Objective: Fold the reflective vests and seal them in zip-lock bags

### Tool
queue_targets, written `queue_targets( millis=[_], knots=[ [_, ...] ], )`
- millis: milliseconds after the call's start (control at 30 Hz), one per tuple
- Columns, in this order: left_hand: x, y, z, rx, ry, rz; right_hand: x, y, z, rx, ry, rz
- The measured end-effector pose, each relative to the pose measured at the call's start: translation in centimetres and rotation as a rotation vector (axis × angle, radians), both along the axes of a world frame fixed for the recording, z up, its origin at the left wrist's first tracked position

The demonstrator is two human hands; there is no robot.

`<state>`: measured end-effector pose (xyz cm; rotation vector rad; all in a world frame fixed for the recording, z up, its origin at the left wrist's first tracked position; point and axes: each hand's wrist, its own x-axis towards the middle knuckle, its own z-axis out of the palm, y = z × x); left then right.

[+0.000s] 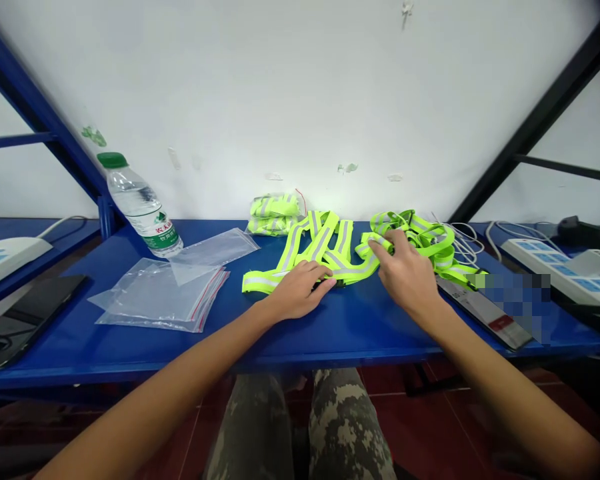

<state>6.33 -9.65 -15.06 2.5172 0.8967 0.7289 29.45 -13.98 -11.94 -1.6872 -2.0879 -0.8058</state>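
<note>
Red floor tiles (420, 443) show below the blue table (300, 343); camouflage trousers (347, 427) extend under its near edge. At the left of the table lies a black slab (25, 320); at the right, a flat item (497, 317), partly obscured by blurring.

Yellow-green harness (323, 247): located at table centre, spread flat. Its lower band (260, 283) has its long axis running left to right, across both hands; the crossed straps lead from it toward the wall.

Left hand (303, 290): palm down at the band's middle, fingers bent, thumb set slightly apart. Whether the fingers grip the band cannot be told.

Right hand (407, 270): thumb and forefinger appear pinched on the band's right portion, where the webbing is folded. This hand is the nearer to the strap pile (437, 243), which lies directly beyond and to the right of its fingers. The left hand is the nearer to the clear bags (150, 297), stacked well to its left with red seal lines facing the hands.

Beyond the bags, a bottle (147, 207) with green cap stands. Behind the harness, a filled bag (273, 215) sits near the white wall (300, 100). White cables (467, 247) lie beside the strap pile.
</note>
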Motion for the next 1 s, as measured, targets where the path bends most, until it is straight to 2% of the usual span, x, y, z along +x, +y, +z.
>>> queue_targets(
  millis=[167,233,300,433,500,667,767,867,1000],
  knots=[
    [-0.2,1.1,0.1,-0.49,-0.484,0.114,-4.0,2.3,-1.2,-0.1,-0.111,0.359],
    [-0.5,1.7,-0.2,-0.602,-0.589,0.145,-4.9,3.0,-2.3,-0.144,-0.15,0.451],
    [-0.8,2.2,-0.4,-0.621,-0.592,0.172,-5.2,3.5,-3.2,-0.159,-0.113,0.505],
    [-1.1,2.2,-0.4,-0.489,-0.485,0.262,-4.2,3.7,-4.3,-0.18,0.135,0.585],
    [-1.1,1.8,-0.3,-0.389,-0.429,0.331,-3.7,3.5,-4.4,-0.222,0.19,0.623],
    [-1.2,1.2,-0.3,-0.1,-0.192,0.442,-3.9,2.9,-4.3,-0.297,0.1,0.661],
    [-2.2,1.8,0.3,0.012,-0.032,0.36,-4.2,2.7,-4.3,-0.296,0.065,0.628],
    [-4.5,2.8,2.1,-0.008,0.103,0.197,-4.3,2.8,-4.5,-0.281,0.059,0.612],
    [-7.7,3.3,4.7,-0.186,0.431,0.179,-4.0,3.1,-5.0,-0.272,0.07,0.615]
  ],
)
